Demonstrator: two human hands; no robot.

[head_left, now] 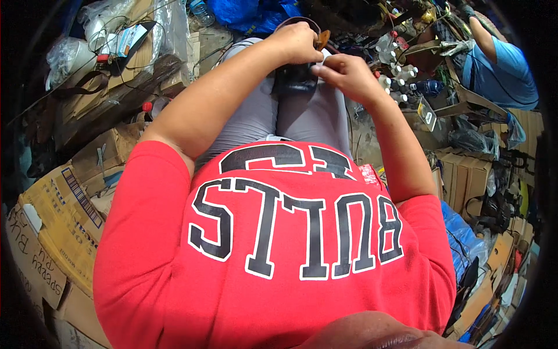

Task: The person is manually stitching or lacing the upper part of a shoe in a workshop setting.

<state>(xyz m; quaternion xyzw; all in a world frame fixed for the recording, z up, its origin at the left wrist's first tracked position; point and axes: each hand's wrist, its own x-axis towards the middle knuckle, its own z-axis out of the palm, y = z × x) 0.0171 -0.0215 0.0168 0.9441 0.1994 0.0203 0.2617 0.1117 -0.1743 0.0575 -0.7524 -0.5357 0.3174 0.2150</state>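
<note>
A glossy black piece [295, 81], shaped like part of a shoe or sandal, rests over my lap between my knees. My left hand [296, 43] is closed around its upper part, fingers curled over it. A brown, leather-like piece [322, 39] sticks out beside those fingers. To the right, my right hand [347, 74] is closed in a pinch at the black piece's edge. Something small and whitish shows between the two hands; I cannot make out what it is. The fingers hide much of the piece.
Flattened cardboard [64, 215] lies on the left. Several small bottles [401, 78] stand beyond my right hand. A person in a blue shirt [503, 75] is close by at the upper right. Blue plastic sheeting [250, 14] lies at the far side.
</note>
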